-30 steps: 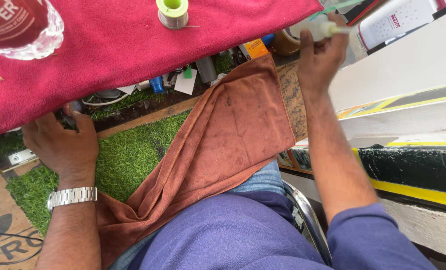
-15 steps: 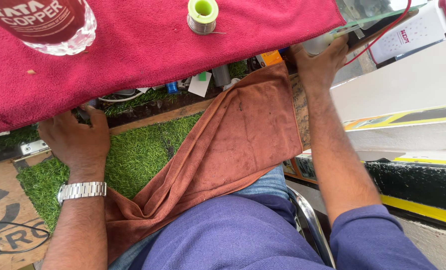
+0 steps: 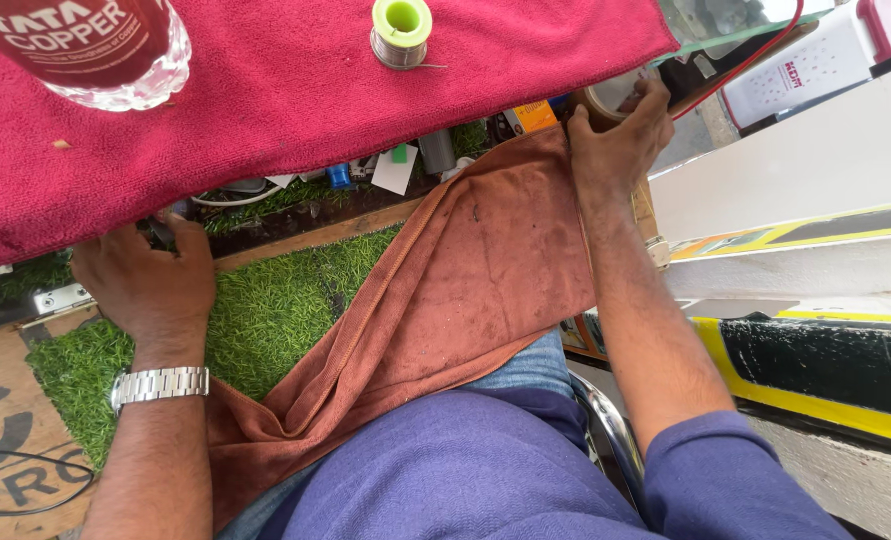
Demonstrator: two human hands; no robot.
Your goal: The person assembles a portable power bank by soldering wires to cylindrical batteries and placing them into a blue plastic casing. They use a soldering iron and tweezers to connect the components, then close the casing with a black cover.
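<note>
Head view, left hand: the left hand [image 3: 145,285] is reaching under the red cloth [image 3: 295,90] edge, fingers curled on something dark; I cannot tell the grip.
Head view, right hand: the right hand [image 3: 617,135] is closing on a brown tape roll [image 3: 605,100] at the table's corner, above the rust towel [image 3: 465,290].
Risk: the red wire [image 3: 755,55] is lying just beside that hand and could snag; tugging the cloth could tip the bottle [image 3: 95,45] or solder spool [image 3: 400,32].

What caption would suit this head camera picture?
Seated person's left hand reaches under a red cloth; right hand grips a tape roll.
</note>
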